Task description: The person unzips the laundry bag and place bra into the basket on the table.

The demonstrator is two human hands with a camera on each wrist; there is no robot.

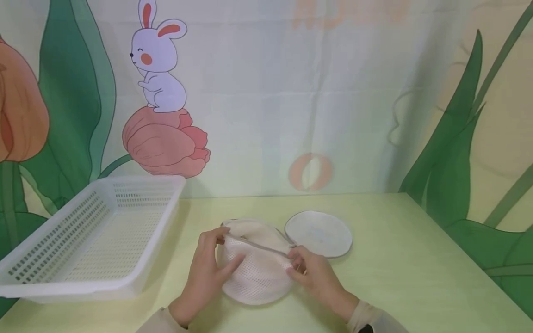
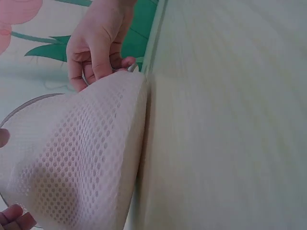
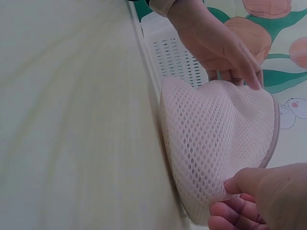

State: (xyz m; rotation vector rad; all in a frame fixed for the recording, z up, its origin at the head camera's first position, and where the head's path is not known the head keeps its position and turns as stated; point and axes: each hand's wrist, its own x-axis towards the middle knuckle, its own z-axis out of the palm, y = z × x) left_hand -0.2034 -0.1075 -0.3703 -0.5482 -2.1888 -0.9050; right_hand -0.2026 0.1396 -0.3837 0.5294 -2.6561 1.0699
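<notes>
A white mesh laundry bag (image 1: 258, 277) with a grey zipper edge stands on the table, its top gaping. My left hand (image 1: 208, 268) holds the bag's left side, fingers at the rim and thumb over the front mesh. At the right end of the zipper edge, my right hand (image 1: 318, 275) pinches the bag between thumb and fingers. The right wrist view shows the right hand (image 3: 268, 196) gripping the mesh near its lower corner. Just behind that hand lies a flat white round piece (image 1: 318, 233) with a grey rim; whether it joins the bag I cannot tell.
A white plastic basket (image 1: 160, 231) with slotted walls stands on the left of the pale yellow-green table (image 1: 395, 277). Behind the table hangs a cloth backdrop (image 1: 258, 115) printed with a rabbit, tulips and leaves.
</notes>
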